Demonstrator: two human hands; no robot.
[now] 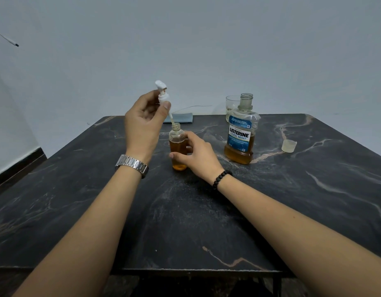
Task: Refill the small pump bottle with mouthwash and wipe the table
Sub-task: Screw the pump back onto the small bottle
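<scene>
A small clear bottle [178, 144] holding amber mouthwash stands on the dark marble table [185, 221]. My right hand [196, 154] grips its body from the right. My left hand [143, 123] pinches the white pump head [162, 93] above the bottle, tilted, with its dip tube tip at the bottle's open mouth. The large Listerine bottle [241, 133] stands uncapped to the right, roughly a third full. Its clear cap [289, 145] lies on the table farther right. A folded blue cloth [183, 118] lies at the table's far edge behind the small bottle.
A clear drinking glass [231, 103] stands behind the Listerine bottle at the far edge. A thin wire runs along the wall behind the cloth. A white wall rises beyond the table.
</scene>
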